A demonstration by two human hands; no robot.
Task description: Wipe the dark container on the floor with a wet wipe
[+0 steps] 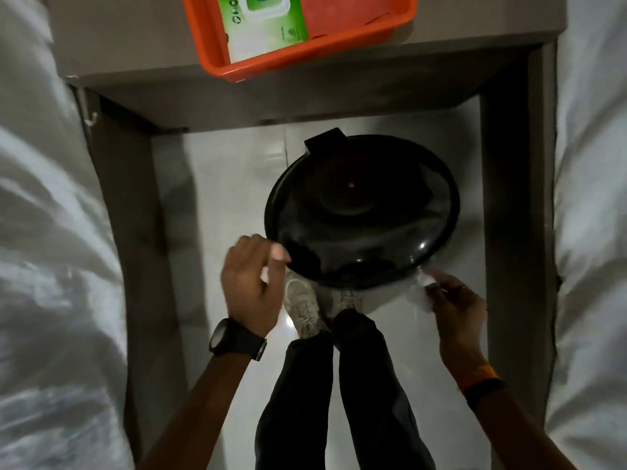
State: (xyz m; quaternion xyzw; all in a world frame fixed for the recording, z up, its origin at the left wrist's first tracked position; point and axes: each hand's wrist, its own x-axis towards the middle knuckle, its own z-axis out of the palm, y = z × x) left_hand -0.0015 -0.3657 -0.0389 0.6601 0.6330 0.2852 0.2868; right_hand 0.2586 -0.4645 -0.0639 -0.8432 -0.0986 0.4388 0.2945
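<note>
1. Fingers (276, 254) of your left hand (252, 283) curl loosely, thumb touching the container's near-left rim.
2. Round, glossy dark container (361, 212) sits on the white floor (234, 184), just beyond your shoes (302, 307).
3. Your right hand (456, 305) pinches a wet wipe (420, 291) at its near-right rim.

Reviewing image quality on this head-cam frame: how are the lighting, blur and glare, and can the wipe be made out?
Head view: dim overall, wide-angle bending at the edges; the dark container shows small glare spots near its rim; the left hand is motion-blurred; the wet wipe in the right hand is a faint, smeared white patch.
</note>
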